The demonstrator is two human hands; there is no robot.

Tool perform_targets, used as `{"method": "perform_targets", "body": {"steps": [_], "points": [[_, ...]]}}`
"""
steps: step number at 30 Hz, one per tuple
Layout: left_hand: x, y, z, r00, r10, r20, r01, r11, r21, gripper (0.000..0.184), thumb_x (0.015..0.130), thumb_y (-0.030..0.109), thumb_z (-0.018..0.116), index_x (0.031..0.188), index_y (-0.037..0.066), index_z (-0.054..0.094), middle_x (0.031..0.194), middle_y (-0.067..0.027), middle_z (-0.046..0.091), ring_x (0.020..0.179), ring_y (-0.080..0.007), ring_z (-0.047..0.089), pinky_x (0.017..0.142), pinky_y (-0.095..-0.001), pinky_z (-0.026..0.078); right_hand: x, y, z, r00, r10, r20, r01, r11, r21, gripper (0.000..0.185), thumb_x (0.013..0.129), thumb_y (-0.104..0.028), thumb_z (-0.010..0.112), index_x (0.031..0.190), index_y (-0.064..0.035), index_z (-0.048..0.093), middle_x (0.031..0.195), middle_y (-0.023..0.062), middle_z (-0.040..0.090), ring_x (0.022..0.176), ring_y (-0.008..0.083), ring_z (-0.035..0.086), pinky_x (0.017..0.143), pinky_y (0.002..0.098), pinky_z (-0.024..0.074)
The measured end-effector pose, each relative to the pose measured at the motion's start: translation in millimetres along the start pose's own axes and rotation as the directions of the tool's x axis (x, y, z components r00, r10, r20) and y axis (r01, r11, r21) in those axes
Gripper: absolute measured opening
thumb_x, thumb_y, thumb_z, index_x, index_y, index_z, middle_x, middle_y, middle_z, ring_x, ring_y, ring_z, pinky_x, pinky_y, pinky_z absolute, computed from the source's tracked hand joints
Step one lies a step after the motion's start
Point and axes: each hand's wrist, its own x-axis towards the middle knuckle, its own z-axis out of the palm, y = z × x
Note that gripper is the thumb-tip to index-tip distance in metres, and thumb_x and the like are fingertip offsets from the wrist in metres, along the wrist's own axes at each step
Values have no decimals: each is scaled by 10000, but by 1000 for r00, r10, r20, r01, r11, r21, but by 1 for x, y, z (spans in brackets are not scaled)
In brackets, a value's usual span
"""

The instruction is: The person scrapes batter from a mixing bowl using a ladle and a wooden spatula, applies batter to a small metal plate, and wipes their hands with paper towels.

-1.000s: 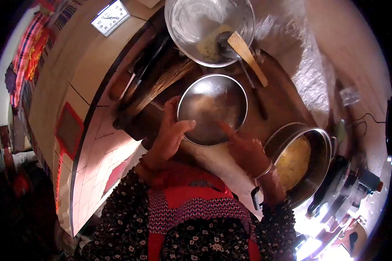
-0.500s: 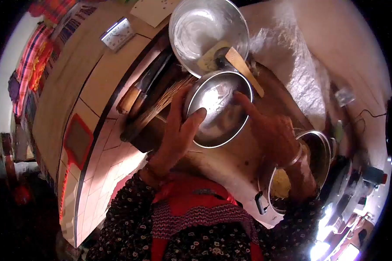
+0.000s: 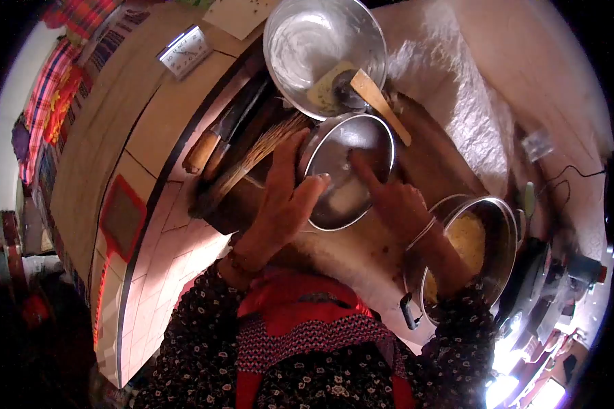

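Observation:
My left hand (image 3: 280, 204) grips a small shiny steel bowl (image 3: 344, 198) by its left side, thumb over the rim and fingers around the outside. The bowl is tilted so its inside faces me. My right hand (image 3: 399, 208) reaches in over the right rim. Its index finger points to the inner surface; the other fingers are curled and hold nothing that I can see. Just beyond the small bowl is a large metal bowl (image 3: 300, 48), with a wooden-handled utensil (image 3: 378, 105) across its near edge. Beneath my right forearm stands a metal pot (image 3: 501, 279) containing yellowish food (image 3: 467, 242).
Left of the bowls lie a bundle of thin twigs (image 3: 259, 153) and a wooden-handled tool (image 3: 201, 153). A clock (image 3: 185, 52) and a red-framed swatter (image 3: 123, 217) rest on the tiled ledge (image 3: 164, 102). A whitish sheet (image 3: 467, 102) spreads at the right.
My right index finger has moved left and slightly down inside the small bowl. The right forearm has shifted left, uncovering more of the pot's contents. My left hand keeps its hold.

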Motion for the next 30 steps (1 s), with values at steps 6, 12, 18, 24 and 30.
{"method": "perform_targets", "body": {"steps": [6,12,18,24,30], "points": [[2,-14,2,1000,3,-14,-4,1000,-30,561,769,146,545,1258,-52,356,1199,-212,423,1101,-289,437,963,-361,337,-10,-18,0,983,-25,182,-18,973,232,821,780,-43,505,1439,-287,80,674,267,588,626,391,633,582,520,504],[0,-13,4,997,-62,-39,59,996,-62,532,781,155,538,1239,-63,378,1198,-209,436,1085,-280,450,947,-348,352,-14,-26,17,978,-99,181,23,924,381,806,785,-37,514,1441,-243,94,673,234,599,603,356,630,535,485,497],[4,-12,3,995,-99,7,99,989,-113,485,792,150,526,1219,-48,409,1162,-177,474,1063,-239,469,934,-328,365,-22,-23,0,869,-267,417,-369,212,905,731,789,-5,493,1426,-186,186,649,115,611,475,186,578,433,324,484],[7,3,4,994,-107,21,109,982,-156,470,795,149,542,1212,-29,420,1147,-147,492,1037,-206,489,910,-315,386,-20,-7,-43,929,19,370,-338,454,824,762,743,23,506,1423,-91,181,740,137,642,496,179,590,452,298,487],[3,-5,6,997,-69,17,70,996,-52,470,788,154,548,1214,-9,434,1128,-153,504,1029,-217,495,897,-323,395,-10,2,-3,997,-32,72,10,961,278,922,650,79,532,1440,-169,124,620,192,597,493,303,587,499,396,506]]}}
